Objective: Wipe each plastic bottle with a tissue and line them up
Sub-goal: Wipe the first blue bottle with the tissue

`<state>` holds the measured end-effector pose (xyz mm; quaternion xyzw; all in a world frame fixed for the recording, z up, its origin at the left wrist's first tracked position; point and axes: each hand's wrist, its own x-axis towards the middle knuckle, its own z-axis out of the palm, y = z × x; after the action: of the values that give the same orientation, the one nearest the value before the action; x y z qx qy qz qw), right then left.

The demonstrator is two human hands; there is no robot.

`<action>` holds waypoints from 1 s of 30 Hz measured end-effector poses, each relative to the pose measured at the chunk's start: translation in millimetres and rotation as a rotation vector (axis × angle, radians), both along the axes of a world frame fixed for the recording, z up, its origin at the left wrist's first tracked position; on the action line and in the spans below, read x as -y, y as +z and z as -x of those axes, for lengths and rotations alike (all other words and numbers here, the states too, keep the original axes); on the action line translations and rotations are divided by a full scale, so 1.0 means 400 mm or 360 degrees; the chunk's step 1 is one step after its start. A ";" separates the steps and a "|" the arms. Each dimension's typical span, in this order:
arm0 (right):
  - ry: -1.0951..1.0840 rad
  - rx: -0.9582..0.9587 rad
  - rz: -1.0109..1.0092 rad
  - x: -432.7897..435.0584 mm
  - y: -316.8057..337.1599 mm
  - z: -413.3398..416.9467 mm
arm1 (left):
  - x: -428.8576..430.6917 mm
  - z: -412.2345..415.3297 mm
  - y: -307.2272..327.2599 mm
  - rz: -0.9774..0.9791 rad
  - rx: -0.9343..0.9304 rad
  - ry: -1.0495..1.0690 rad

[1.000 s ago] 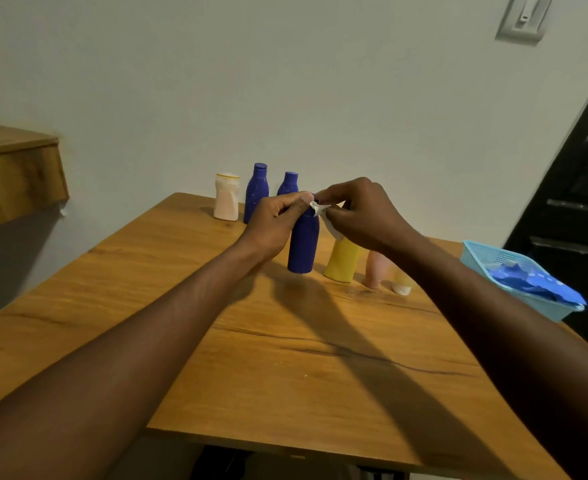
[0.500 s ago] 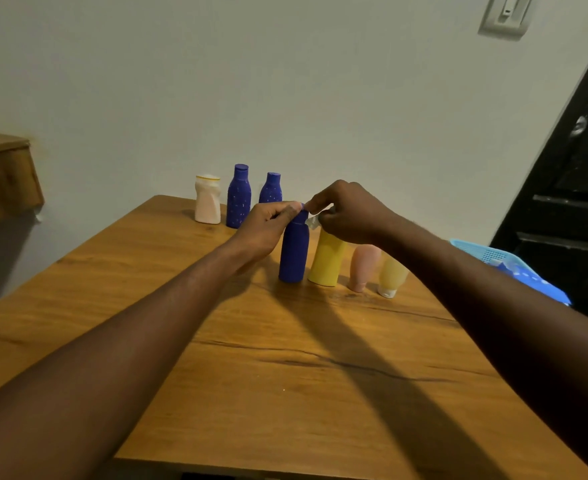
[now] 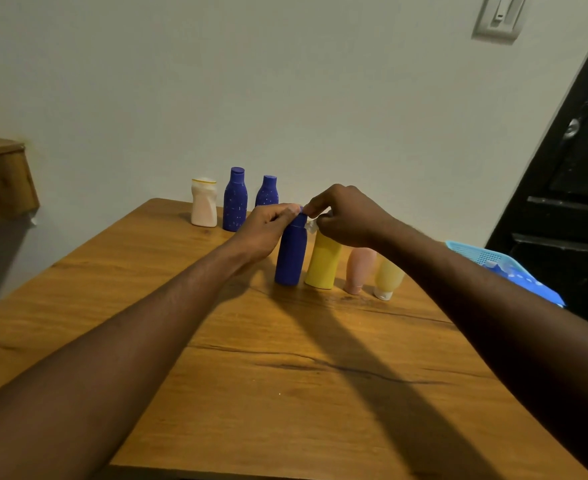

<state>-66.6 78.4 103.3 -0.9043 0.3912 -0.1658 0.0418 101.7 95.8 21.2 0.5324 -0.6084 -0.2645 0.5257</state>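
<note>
Blue bottle (image 3: 290,258) upright mid-table (image 3: 285,393), at the left end of a row with yellow bottle (image 3: 322,265), pink tube (image 3: 358,268) and pale yellow tube (image 3: 387,275). Left hand (image 3: 264,230) grips its neck. Right hand (image 3: 351,216) pinches tissue (image 3: 311,226) at the cap. Wide wood from row to near edge. Three more bottles (image 3: 235,199) at far edge by the wall. Basket (image 3: 472,252) at right edge holds blue material, unidentifiable.
</note>
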 end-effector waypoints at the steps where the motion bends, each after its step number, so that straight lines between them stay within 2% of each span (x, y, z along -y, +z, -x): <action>1: 0.0000 0.0000 0.0000 0.001 0.000 0.000 | 0.001 -0.001 0.000 0.0005 0.0000 0.0000; 19: -0.0015 0.0009 0.0021 -0.003 -0.003 -0.004 | -0.012 0.000 0.002 0.0026 -0.0017 0.0056; 30: -0.0062 0.0006 0.0002 -0.009 -0.002 -0.001 | -0.029 -0.001 0.029 -0.0110 0.0025 0.0093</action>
<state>-66.4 82.1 102.7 -0.8961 0.4087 -0.1687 0.0387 102.1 107.6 33.0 0.5700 -0.5872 -0.2657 0.5097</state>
